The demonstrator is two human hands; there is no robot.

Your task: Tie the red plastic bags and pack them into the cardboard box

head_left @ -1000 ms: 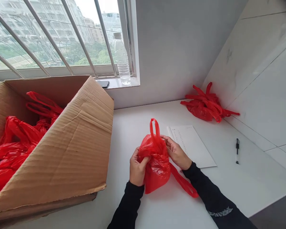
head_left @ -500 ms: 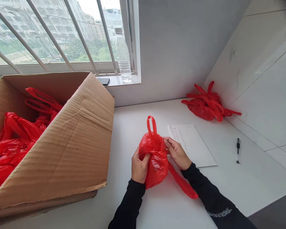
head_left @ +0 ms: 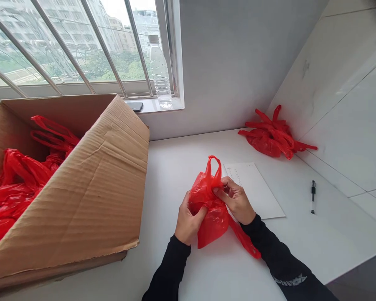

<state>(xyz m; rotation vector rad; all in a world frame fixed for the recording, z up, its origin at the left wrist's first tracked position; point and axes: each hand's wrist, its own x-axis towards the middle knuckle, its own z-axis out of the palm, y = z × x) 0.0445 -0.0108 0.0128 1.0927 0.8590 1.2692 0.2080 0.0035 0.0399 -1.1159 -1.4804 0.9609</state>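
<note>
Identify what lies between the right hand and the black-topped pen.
The head view shows the printed white paper, partly hidden by the right hand, then white tabletop before the pen.

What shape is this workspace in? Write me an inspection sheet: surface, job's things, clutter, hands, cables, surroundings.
Surface: white table, bearing the items below.
Job's things: red plastic bag in both hands, one loop upright, a strip trailing toward the right sleeve; contents cannot be told.
Clutter: cardboard box holding red bags at left; red plastic heap in the far corner; printed paper and pen at right.
Hands: left hand grips the bag's left side; right hand pinches its right side.
Cables: nothing seen on the table.
Surroundings: barred window; bottle upright on the sill.
</note>
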